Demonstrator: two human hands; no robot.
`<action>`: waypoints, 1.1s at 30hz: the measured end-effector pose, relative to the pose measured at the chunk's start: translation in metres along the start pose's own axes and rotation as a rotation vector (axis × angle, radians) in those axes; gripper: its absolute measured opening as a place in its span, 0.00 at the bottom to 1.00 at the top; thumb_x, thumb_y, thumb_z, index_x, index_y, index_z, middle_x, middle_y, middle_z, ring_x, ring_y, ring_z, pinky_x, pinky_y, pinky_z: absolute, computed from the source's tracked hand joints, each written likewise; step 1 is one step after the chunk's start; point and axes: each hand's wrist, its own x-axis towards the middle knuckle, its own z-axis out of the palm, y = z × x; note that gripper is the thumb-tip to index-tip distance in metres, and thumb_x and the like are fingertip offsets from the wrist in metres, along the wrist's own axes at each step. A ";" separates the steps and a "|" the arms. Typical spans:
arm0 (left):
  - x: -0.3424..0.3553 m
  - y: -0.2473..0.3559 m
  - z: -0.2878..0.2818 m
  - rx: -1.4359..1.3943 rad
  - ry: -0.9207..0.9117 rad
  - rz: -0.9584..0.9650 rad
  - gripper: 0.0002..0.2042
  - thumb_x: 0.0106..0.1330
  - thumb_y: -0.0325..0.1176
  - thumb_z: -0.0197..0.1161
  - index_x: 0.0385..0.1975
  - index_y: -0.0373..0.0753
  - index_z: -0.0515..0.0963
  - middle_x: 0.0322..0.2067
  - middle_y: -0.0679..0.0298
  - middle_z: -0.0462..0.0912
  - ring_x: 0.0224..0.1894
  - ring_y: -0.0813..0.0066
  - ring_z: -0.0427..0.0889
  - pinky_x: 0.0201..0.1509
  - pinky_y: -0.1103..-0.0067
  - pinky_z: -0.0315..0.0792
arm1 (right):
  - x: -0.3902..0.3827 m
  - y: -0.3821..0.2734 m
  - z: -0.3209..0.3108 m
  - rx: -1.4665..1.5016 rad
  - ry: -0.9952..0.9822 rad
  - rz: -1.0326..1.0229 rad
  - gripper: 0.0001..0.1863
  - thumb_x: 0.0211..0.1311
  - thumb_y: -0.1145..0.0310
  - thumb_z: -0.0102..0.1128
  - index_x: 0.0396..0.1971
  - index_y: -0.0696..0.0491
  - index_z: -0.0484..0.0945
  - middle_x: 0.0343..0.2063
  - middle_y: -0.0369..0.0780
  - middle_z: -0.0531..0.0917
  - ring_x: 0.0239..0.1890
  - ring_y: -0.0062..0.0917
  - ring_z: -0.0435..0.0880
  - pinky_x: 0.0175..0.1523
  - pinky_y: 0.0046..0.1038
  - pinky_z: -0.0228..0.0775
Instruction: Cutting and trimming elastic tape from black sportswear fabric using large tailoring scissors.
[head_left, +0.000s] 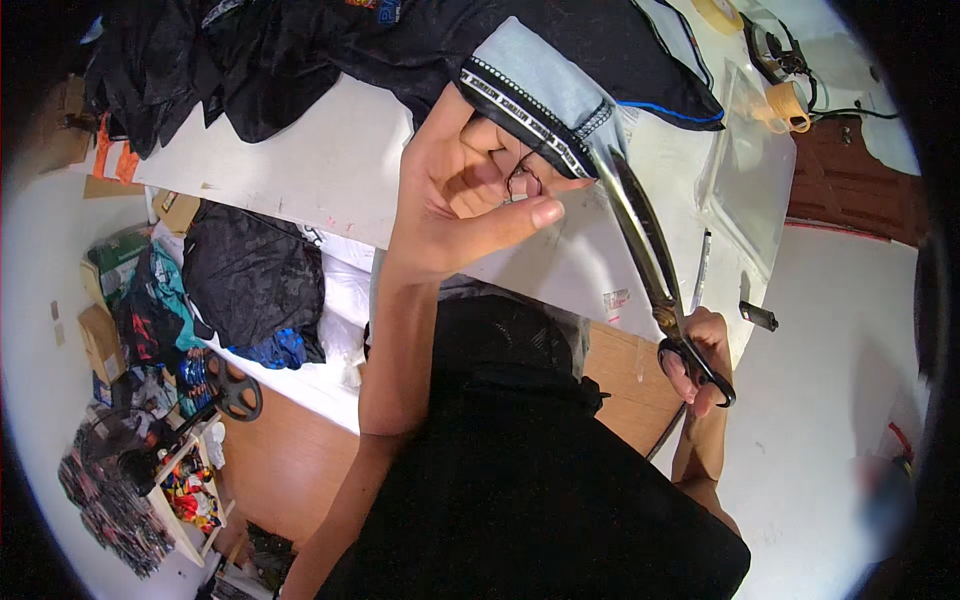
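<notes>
My left hand [440, 215] is raised over the white table, its fingers curled behind the edge of a light grey garment piece [535, 75] with a black seam and a printed black-and-white band. The thumb stands away from the fabric. A dark loose thread [519, 178] dangles beside the fingers. In my right hand [709, 340], lower right, are large metal scissors [648, 245] with black handles. Their long blades point up and away, slightly apart, with the tips against the garment's right end. Fabric hides the ends of several left fingers.
Dark garments [260, 70] cover the far side of the white table [290, 180]. A clear plastic sheet [745, 170], tape rolls [788, 106], a pen [701, 265] and a small black object [758, 316] lie to the right. Below left are heaped clothes [255, 270] and a black handwheel [238, 388].
</notes>
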 end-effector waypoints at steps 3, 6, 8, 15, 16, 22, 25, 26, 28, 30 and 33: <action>0.003 0.002 0.009 -0.125 0.127 0.014 0.27 0.55 0.21 0.57 0.56 0.26 0.58 0.29 0.56 0.78 0.22 0.82 0.75 0.42 0.64 0.79 | 0.004 0.000 0.002 -0.008 -0.036 0.007 0.32 0.25 0.44 0.79 0.11 0.54 0.67 0.05 0.30 0.69 0.06 0.11 0.64 0.11 0.14 0.47; -0.001 0.002 0.008 -0.147 0.243 -0.068 0.19 0.58 0.19 0.58 0.51 0.29 0.66 0.26 0.63 0.79 0.22 0.83 0.75 0.26 0.88 0.67 | 0.005 -0.001 0.001 -0.014 -0.034 0.046 0.32 0.25 0.45 0.79 0.11 0.53 0.67 0.05 0.30 0.69 0.06 0.11 0.64 0.11 0.14 0.46; 0.002 0.003 0.011 -0.057 0.252 -0.092 0.19 0.58 0.19 0.57 0.51 0.29 0.67 0.24 0.64 0.78 0.20 0.83 0.74 0.26 0.87 0.68 | 0.004 0.000 0.001 -0.019 -0.021 0.046 0.32 0.25 0.45 0.80 0.11 0.53 0.67 0.05 0.30 0.69 0.06 0.11 0.64 0.11 0.14 0.47; 0.001 -0.002 0.012 -0.146 0.208 -0.026 0.20 0.59 0.17 0.52 0.53 0.28 0.65 0.27 0.59 0.80 0.20 0.80 0.75 0.30 0.81 0.73 | 0.005 0.003 0.000 -0.031 -0.034 0.035 0.32 0.25 0.45 0.79 0.12 0.53 0.67 0.05 0.30 0.69 0.06 0.11 0.65 0.12 0.14 0.47; 0.002 -0.002 0.011 -0.146 0.209 -0.026 0.20 0.59 0.17 0.52 0.53 0.28 0.65 0.27 0.59 0.80 0.20 0.80 0.75 0.30 0.81 0.73 | 0.005 0.003 0.000 -0.031 -0.034 0.035 0.32 0.25 0.45 0.79 0.12 0.53 0.67 0.05 0.30 0.69 0.06 0.11 0.65 0.12 0.14 0.47; 0.000 -0.002 0.008 -0.180 0.097 -0.015 0.24 0.59 0.18 0.44 0.57 0.24 0.56 0.32 0.53 0.79 0.21 0.72 0.77 0.39 0.74 0.73 | 0.005 -0.002 0.000 -0.057 -0.027 0.095 0.32 0.26 0.43 0.78 0.13 0.54 0.68 0.05 0.30 0.69 0.06 0.11 0.65 0.12 0.14 0.50; 0.001 0.002 0.009 -0.158 0.068 -0.050 0.24 0.59 0.20 0.44 0.57 0.23 0.55 0.27 0.54 0.78 0.21 0.72 0.77 0.39 0.74 0.73 | 0.005 -0.002 0.000 -0.061 0.013 0.057 0.33 0.26 0.42 0.78 0.14 0.55 0.69 0.05 0.29 0.69 0.06 0.11 0.64 0.12 0.14 0.50; 0.002 0.002 0.009 -0.155 0.049 -0.044 0.24 0.58 0.20 0.45 0.57 0.23 0.55 0.25 0.56 0.77 0.20 0.72 0.76 0.39 0.74 0.73 | 0.006 -0.003 -0.001 -0.068 0.012 0.052 0.33 0.26 0.41 0.77 0.13 0.55 0.69 0.05 0.29 0.69 0.06 0.11 0.64 0.12 0.14 0.50; 0.003 0.003 0.009 -0.154 0.030 -0.039 0.25 0.58 0.20 0.45 0.57 0.23 0.55 0.22 0.57 0.76 0.20 0.73 0.76 0.39 0.74 0.73 | 0.005 -0.004 -0.002 -0.077 0.013 0.047 0.34 0.26 0.41 0.77 0.13 0.55 0.69 0.05 0.29 0.69 0.06 0.11 0.64 0.11 0.14 0.49; 0.004 0.006 0.010 -0.055 0.011 -0.094 0.25 0.57 0.20 0.45 0.57 0.23 0.56 0.18 0.60 0.73 0.19 0.74 0.75 0.40 0.75 0.72 | 0.004 -0.006 -0.005 -0.082 0.013 0.066 0.34 0.26 0.40 0.77 0.13 0.55 0.69 0.05 0.29 0.69 0.06 0.10 0.64 0.11 0.13 0.48; 0.004 0.006 0.011 -0.069 0.012 -0.097 0.25 0.57 0.20 0.46 0.57 0.23 0.57 0.21 0.59 0.75 0.19 0.75 0.75 0.41 0.77 0.71 | 0.007 -0.007 -0.004 -0.074 0.022 0.050 0.33 0.26 0.40 0.77 0.12 0.55 0.69 0.05 0.28 0.68 0.06 0.10 0.63 0.12 0.13 0.47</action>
